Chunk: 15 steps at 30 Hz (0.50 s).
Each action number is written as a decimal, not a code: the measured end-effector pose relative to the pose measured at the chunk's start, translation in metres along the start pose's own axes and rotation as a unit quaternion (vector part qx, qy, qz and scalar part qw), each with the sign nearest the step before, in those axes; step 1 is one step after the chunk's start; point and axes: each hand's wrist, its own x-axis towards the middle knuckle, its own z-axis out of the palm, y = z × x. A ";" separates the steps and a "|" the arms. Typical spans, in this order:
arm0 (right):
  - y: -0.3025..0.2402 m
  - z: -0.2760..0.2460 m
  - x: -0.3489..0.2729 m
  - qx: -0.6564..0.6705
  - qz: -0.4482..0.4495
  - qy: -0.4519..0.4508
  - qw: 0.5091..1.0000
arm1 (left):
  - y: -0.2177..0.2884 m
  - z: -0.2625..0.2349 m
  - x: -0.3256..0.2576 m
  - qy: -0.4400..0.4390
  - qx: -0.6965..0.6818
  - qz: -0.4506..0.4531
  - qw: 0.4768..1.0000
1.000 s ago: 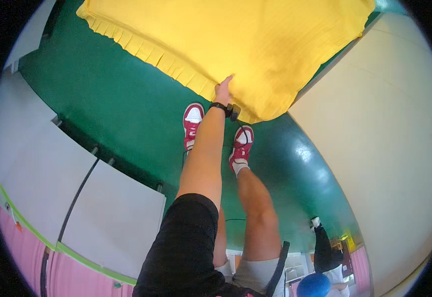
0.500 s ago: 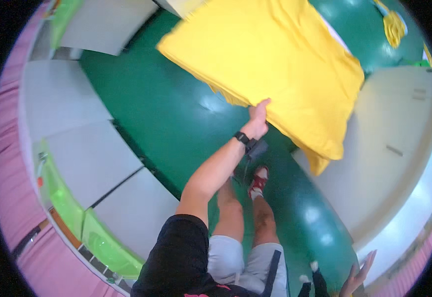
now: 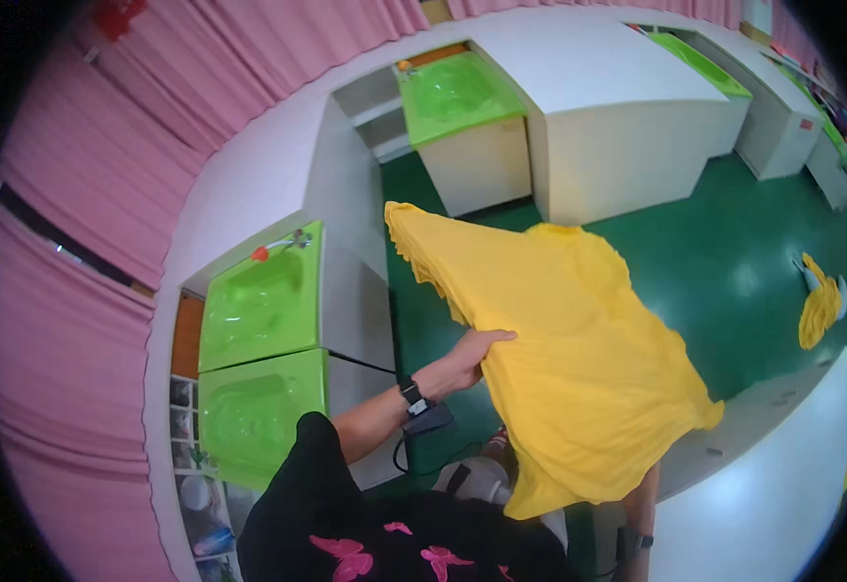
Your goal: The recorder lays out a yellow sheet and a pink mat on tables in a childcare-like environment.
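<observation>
A large, wrinkled yellow cloth [image 3: 579, 359] is spread in front of me above the green floor, with a bunched, layered edge along its left side. My left hand [image 3: 470, 355] grips that left edge, the thumb lying on top and the other fingers out of sight beneath the fabric. My right forearm [image 3: 643, 500] comes up from the lower right and passes under the cloth. The cloth covers my right hand, so its fingers do not show. A black watch-like band [image 3: 410, 393] is on my left wrist, with a small dark box [image 3: 429, 419] beside it.
Bright green sink basins [image 3: 263, 398] in white cabinets line the left, with another green basin [image 3: 457, 92] at the back. A white counter [image 3: 627, 58] adjoins it. At lower right stands a white panel-sided unit [image 3: 763, 500]. Another yellow cloth bundle [image 3: 819, 306] appears farther right.
My view has swung, bringing in the sinks and back counter. The yellow cloth now appears lower and closer to my body, its left corner stretched out. My left hand still grips its edge.
</observation>
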 end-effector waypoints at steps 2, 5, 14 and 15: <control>0.002 0.009 0.033 -0.005 0.026 -0.087 0.996 | 0.030 -0.011 -0.032 -0.011 -0.013 0.025 1.000; 0.001 0.034 0.053 -0.048 0.045 -0.120 0.991 | 0.033 -0.040 -0.078 0.022 0.021 0.079 0.996; 0.087 0.022 0.193 0.066 0.232 -0.016 0.970 | 0.050 -0.123 -0.030 0.084 0.130 0.103 0.983; 0.095 0.003 0.206 0.058 0.241 0.002 0.969 | 0.057 -0.118 -0.015 0.085 0.198 0.132 0.968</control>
